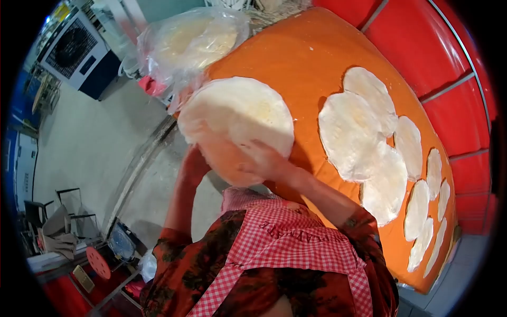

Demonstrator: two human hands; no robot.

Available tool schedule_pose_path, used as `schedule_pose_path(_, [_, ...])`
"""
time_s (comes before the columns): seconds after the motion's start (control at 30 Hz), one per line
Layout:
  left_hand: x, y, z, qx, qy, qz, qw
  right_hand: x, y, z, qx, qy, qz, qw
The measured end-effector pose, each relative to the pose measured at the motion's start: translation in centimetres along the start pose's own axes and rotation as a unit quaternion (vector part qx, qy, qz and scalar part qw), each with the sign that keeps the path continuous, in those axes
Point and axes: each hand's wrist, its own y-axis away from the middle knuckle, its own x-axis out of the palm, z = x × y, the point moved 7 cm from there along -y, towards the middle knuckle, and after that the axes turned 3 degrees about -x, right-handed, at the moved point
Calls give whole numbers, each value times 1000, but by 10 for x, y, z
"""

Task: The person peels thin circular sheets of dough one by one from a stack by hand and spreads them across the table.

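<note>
Orange cloth (296, 47): flatbread rounds (348, 134) laid out, large round (248, 105) not yet. Left hand (196, 159) under its edge, opening unclear; right hand (266, 161) spread on top. More in plastic bag (153, 53).

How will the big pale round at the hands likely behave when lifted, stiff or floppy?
Probably floppy and light for its size, since the big pale round looks thin and broad. Its far edge may well droop, as the left hand and right hand are both toward its near side.
</note>
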Motion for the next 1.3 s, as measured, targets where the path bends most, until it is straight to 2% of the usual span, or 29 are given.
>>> schedule_pose_path(0.03, [3,0,0,-24,40,-30,998,15,-15,23,-60,104,-12,993])
schedule_pose_path(0.07, [19,8,-11,-40,87,-48,994,25,-26,29,-45,84,-14,995])
schedule_pose_path(0.17, [35,16,-24,-65,45,-107,991,41,-49,21,14,8,-20,1000])
schedule_pose_path(0.27, [36,17,-23,-66,41,-103,992,42,-51,-2,84,-31,-22,996])
schedule_pose_path(0.33, [39,19,-24,-61,37,-109,992,34,-51,3,114,28,-31,993])
schedule_pose_path(0.43, [43,16,-25,-58,28,-109,992,36,-56,5,124,9,-25,992])
schedule_pose_path(0.53, [43,14,-25,-59,23,-102,993,43,-61,18,81,6,-35,996])
schedule_pose_path(0.63, [44,12,-25,-55,34,-92,994,49,-60,9,114,-129,-17,985])
schedule_pose_path(0.73, [44,14,-26,-60,44,-91,993,38,-60,11,145,-125,13,981])
schedule_pose_path(0.93, [26,2,-10,-114,105,-96,983,46,-61,1,119,-138,25,983])
schedule_pose_path(1.03, [27,4,-17,-111,83,-101,985,45,-63,1,120,-106,22,987])
schedule_pose_path(1.1, [26,6,-18,-112,62,-128,984,38,-71,8,171,-72,22,982])
schedule_pose_path(1.23, [40,2,-23,-44,-19,-103,993,27,-89,15,233,86,72,966])
schedule_pose_path(1.3, [49,8,-26,6,-43,-94,995,25,-94,12,221,77,73,970])
